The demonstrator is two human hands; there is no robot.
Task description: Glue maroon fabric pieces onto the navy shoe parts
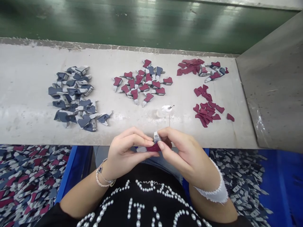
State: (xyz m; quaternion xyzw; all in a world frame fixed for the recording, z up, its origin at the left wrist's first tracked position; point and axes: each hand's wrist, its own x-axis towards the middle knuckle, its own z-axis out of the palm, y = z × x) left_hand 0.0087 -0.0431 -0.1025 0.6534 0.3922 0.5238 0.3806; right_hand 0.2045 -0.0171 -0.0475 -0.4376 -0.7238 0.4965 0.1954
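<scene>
Both hands meet over the table's front edge around one small plastic part (152, 147), grey-white with a maroon face. My left hand (127, 149) pinches it from the left between thumb and fingers. From the right, my right hand (182, 153) presses its thumb and fingertips on it. The fingers cover much of the part. Just beyond the hands stands a small clear bottle (164, 111) with a thin metal tip. Farther back lies a cluster of grey parts with maroon faces (139, 82).
Blue-grey parts (73, 97) are heaped on the table's left. Loose maroon pieces (205, 113) lie to the right, with more maroon pieces (189, 66) behind. Blue bins with finished-looking maroon-grey parts (30, 179) and grey parts (243, 176) flank me. A metal panel (274, 85) bounds the right side.
</scene>
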